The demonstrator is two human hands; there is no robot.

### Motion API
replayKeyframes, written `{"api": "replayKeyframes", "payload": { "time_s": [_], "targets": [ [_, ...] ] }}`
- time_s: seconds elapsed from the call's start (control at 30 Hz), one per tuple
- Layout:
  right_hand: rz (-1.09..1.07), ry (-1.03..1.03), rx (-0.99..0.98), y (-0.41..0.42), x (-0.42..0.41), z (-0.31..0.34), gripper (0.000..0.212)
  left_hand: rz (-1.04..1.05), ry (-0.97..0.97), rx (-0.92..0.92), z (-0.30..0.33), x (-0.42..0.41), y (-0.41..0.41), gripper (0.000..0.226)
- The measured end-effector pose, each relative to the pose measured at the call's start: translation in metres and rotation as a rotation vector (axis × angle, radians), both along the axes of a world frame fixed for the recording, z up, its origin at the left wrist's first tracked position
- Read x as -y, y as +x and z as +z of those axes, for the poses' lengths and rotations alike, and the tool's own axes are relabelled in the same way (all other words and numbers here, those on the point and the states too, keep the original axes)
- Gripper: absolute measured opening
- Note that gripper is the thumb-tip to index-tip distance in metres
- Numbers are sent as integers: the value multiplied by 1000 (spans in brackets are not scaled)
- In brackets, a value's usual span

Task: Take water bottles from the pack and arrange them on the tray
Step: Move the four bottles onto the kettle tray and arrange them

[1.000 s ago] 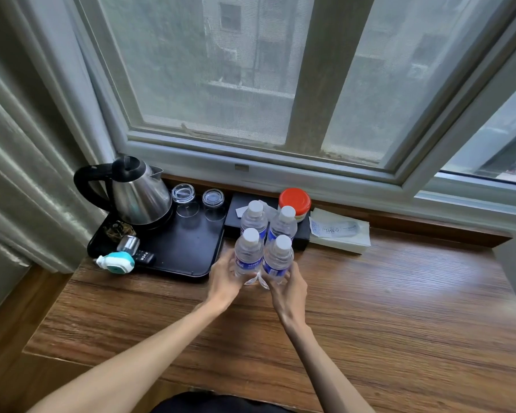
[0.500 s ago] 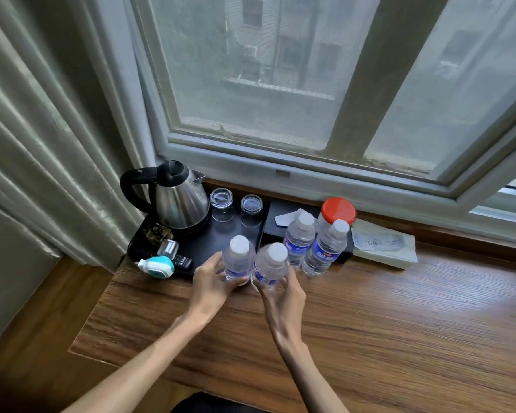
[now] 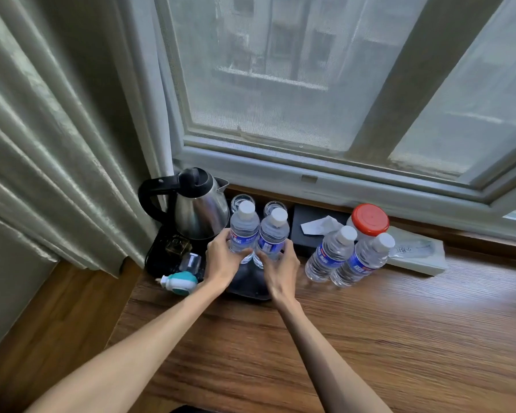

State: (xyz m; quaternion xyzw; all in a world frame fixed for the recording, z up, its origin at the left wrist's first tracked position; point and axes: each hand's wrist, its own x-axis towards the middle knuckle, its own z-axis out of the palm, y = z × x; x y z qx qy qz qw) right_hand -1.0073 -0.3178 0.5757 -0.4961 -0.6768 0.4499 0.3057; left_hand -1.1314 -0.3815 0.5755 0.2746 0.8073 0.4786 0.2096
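Observation:
Two small clear water bottles with white caps and blue labels stand side by side over the black tray. My left hand grips the left bottle low on its body. My right hand grips the right bottle the same way. Whether their bases touch the tray is hidden by my hands. Two more bottles stand together on the wooden table, right of the tray.
A steel kettle and two upturned glasses occupy the tray's back. A teal-and-white plug-in device lies at the tray's front left. A black tissue box, red-lidded jar and flat white packet line the windowsill. Curtain hangs at left.
Both hands have carried their two bottles left, away from the other pair, from the table to above the tray. The camera view has shifted left as well.

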Motion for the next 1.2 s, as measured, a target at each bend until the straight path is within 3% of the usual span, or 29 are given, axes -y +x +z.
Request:
{"api": "replayKeyframes", "payload": {
  "time_s": [0.33, 0.67, 0.87, 1.0, 1.2],
  "targets": [
    [-93, 13, 54, -23, -14, -16, 48, 20, 1, -7, -21, -25, -19, 47],
    [-133, -19, 56, -35, -21, -14, 45, 64, 20, -64, -10, -36, -10, 48],
    [-77, -62, -28, -28, -13, -4, 49, 6, -17, 25, 0, -28, -6, 63],
    [-82, -29, -14, -7, 11, -9, 69, 12, -63, 29, -1, -8, 12, 72],
    [-228, 47, -16, 61, 35, -9, 35, -141, -132, 66, -8, 5, 58, 40]
  ]
}}
